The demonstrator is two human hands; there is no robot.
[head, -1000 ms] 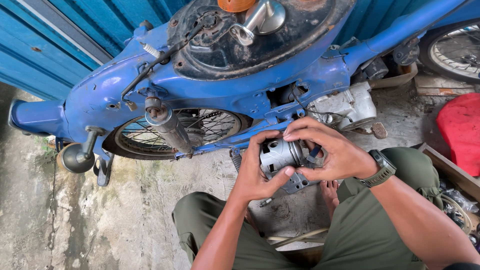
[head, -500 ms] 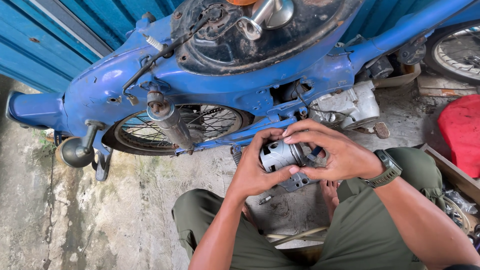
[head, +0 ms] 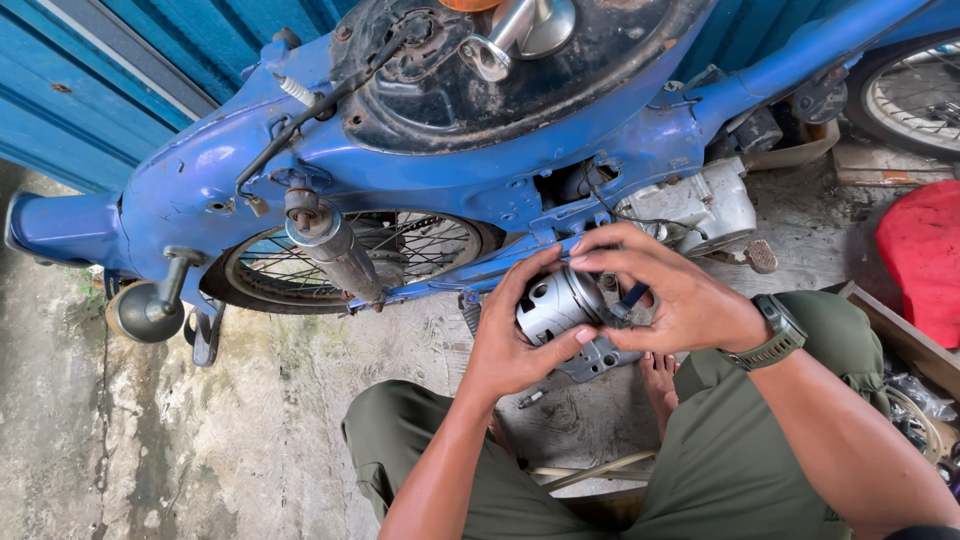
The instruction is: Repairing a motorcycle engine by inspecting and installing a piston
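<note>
My left hand [head: 505, 345] cups a silver metal cylinder part [head: 556, 302] with round holes in its side, thumb and fingers wrapped round its near end. My right hand [head: 672, 295], with a dark green watch [head: 773, 337] on the wrist, reaches over the part's far end, fingertips pinching at its top edge. A grey metal plate [head: 596, 358] shows just under the part. Both hands hover in front of my knees, close to the blue motorcycle frame [head: 200, 190].
The blue motorcycle stands across the top, with a spoked rear wheel [head: 360, 255], a shock absorber [head: 330, 245] and the engine casing [head: 700, 205]. A red object [head: 920, 260] and a wooden box edge [head: 900, 335] lie at the right. Concrete floor [head: 150, 450] spreads to the left.
The view has shifted slightly. My hands keep hold of the cylinder part, and my right fingers have moved a little along its top.
</note>
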